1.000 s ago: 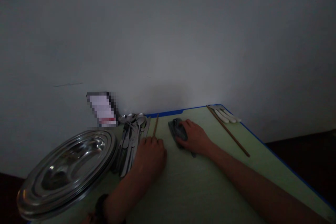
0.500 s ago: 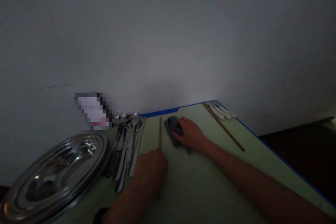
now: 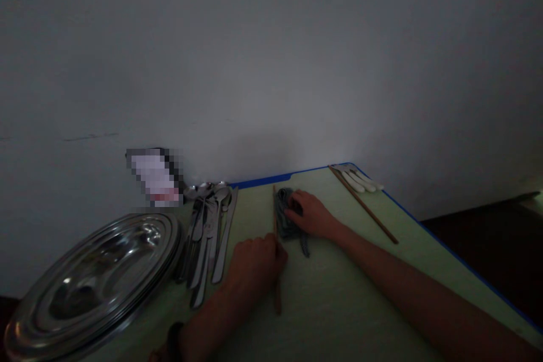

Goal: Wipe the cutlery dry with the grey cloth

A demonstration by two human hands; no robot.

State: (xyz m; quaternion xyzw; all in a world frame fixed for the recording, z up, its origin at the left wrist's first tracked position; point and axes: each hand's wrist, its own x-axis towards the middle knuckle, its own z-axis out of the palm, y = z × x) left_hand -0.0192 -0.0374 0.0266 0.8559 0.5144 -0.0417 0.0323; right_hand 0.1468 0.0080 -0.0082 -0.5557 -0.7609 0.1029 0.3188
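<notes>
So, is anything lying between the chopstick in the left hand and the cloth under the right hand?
Nothing visible does. The chopstick in the left hand runs close along the left edge of the grey cloth, which the right hand rests on. The metal cutlery lies further left, outside that gap.

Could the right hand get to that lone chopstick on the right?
Probably yes: the chopstick lies bare on the table, nothing between it and the right hand, which rests on the cloth.
</notes>
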